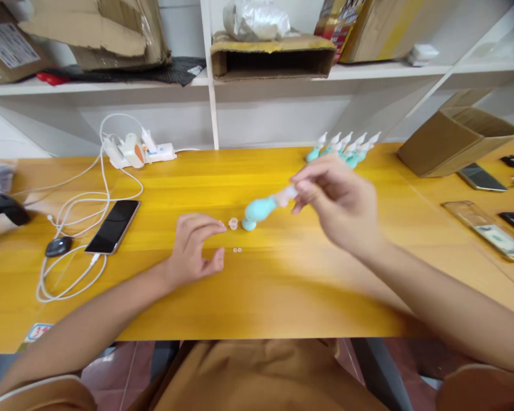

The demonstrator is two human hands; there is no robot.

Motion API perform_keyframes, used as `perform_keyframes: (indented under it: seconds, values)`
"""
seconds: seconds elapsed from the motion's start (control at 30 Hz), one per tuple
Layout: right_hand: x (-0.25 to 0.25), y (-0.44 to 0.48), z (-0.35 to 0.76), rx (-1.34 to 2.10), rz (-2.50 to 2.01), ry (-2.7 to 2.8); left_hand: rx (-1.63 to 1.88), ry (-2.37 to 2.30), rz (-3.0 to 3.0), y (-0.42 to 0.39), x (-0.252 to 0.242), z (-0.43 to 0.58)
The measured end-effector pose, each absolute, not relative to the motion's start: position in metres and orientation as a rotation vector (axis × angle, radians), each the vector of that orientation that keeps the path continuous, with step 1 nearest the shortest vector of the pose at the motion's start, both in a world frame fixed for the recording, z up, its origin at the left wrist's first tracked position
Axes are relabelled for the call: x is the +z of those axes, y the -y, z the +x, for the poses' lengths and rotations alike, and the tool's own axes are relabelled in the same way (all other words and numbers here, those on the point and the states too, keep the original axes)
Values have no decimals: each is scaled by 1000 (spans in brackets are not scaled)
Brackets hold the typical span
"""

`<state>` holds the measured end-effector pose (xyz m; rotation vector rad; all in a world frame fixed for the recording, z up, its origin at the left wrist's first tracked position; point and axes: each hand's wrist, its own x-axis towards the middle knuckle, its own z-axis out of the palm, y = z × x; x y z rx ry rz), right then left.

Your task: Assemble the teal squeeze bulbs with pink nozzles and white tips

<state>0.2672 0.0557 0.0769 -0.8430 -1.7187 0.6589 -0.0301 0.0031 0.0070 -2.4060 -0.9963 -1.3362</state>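
My right hand [340, 205] pinches the pale tip of a teal bulb nasal aspirator [261, 209], which is tilted down to the left with its round foot close to the table; whether it touches is unclear. Left of the bulb, my left hand [195, 245] has its thumb and fingers apart in a curve and holds nothing. Near its fingertips is a small clear cup-shaped piece [233, 224]. Two tiny clear rings [237, 250] lie just in front of that piece. Behind my right hand several similar teal aspirators [351, 149] stand upright with white pointed tips.
A black phone [113, 227] with white charging cables [72, 200] lies left, near a power strip [160, 153]. On the right are an open cardboard box [449, 140], another phone [482, 177] and a clear phone case [488, 228]. Shelves [269, 85] with boxes rise behind the table.
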Motion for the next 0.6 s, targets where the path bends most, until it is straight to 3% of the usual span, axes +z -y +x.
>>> perform_keyframes:
  seconds: [0.17, 0.4, 0.6]
  values:
    - [26, -16, 226, 883, -672, 1723, -1049, 987, -2557, 2, 10, -22]
    - [-24, -19, 210, 701, -461, 1858, -791, 995, -2676, -11, 0, -30]
    - [-37, -19, 211, 1191, -644, 1889, -679, 1013, -2660, -12, -3, -29]
